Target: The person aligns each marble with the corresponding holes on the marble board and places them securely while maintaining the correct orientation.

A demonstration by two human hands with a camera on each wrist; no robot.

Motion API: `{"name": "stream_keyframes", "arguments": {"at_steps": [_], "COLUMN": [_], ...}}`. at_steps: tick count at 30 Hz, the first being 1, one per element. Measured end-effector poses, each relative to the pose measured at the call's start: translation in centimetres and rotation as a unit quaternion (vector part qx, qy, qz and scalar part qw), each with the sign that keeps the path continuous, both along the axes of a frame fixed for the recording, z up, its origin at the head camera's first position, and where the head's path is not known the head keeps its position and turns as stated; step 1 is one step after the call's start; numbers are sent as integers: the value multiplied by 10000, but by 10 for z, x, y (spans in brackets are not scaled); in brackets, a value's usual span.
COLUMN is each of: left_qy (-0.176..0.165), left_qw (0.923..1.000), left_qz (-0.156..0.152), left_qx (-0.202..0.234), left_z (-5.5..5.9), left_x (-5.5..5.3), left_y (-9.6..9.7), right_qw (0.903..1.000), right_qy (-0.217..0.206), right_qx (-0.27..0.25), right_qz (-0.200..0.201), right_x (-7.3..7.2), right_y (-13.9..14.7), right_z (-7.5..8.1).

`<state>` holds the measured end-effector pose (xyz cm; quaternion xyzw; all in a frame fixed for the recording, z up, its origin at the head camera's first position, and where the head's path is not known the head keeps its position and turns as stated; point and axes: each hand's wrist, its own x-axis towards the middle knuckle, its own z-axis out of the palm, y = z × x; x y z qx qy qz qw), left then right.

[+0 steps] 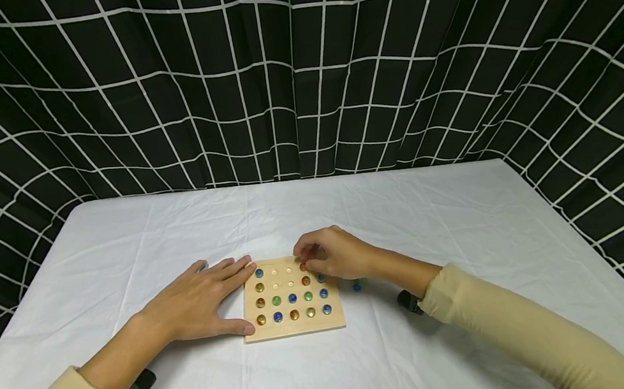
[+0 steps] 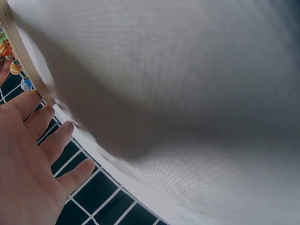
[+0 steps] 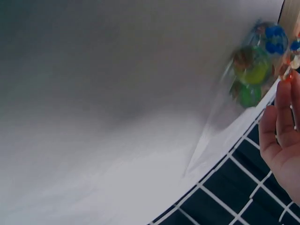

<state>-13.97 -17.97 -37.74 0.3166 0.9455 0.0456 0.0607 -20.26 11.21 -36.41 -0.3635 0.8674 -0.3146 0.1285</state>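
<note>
A square wooden board (image 1: 299, 332) lies on the white cloth, bearing rows of glass marbles in blue, green, amber and orange. Several round hollows (image 1: 282, 278) show in its two back rows. My left hand (image 1: 199, 300) lies along the board's left side, fingers spread, with fingertips at the back corner and thumb at the front one. Over the back right corner, my right hand (image 1: 344, 253) pinches an orange marble (image 1: 303, 266) in the back row. Its fingertips are also at orange glass (image 3: 286, 76) in the right wrist view. This hand hides the corner itself.
Loose marbles (image 1: 357, 285), blue and green, lie on the cloth just right of the board, under the right wrist. Larger in the right wrist view are a green marble (image 3: 251, 65) and a blue marble (image 3: 275, 40). A black curtain (image 1: 295, 94) with white grid lines surrounds the table.
</note>
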Motion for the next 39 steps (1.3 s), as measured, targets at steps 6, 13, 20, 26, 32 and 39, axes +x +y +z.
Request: {"name": "stream_keyframes", "arguments": {"at_steps": [6, 13, 20, 26, 32, 39], "left_qy": [7, -2, -2, 45, 22, -20], "left_qw": [10000, 10000, 10000, 10000, 10000, 10000], "left_qz": [10, 11, 12, -17, 5, 11], "left_qx": [-5, 17, 36, 71, 56, 49], "left_z": [0, 1, 0, 0, 0, -1], "left_x": [0, 0, -1, -1, -1, -1], "left_y": [0, 0, 0, 0, 1, 1], "right_qw": [9998, 9987, 9981, 9986, 9990, 9978], "right_qy": [10, 39, 83, 68, -229, -587], "right_qx": [-95, -280, -260, -291, -298, -177], "right_qz": [-146, -433, -553, -435, -252, -236], "right_x": [-1, -3, 0, 2, 6, 10], "right_y": [15, 35, 54, 71, 82, 86], "right_z": [6, 5, 4, 0, -3, -7]}}
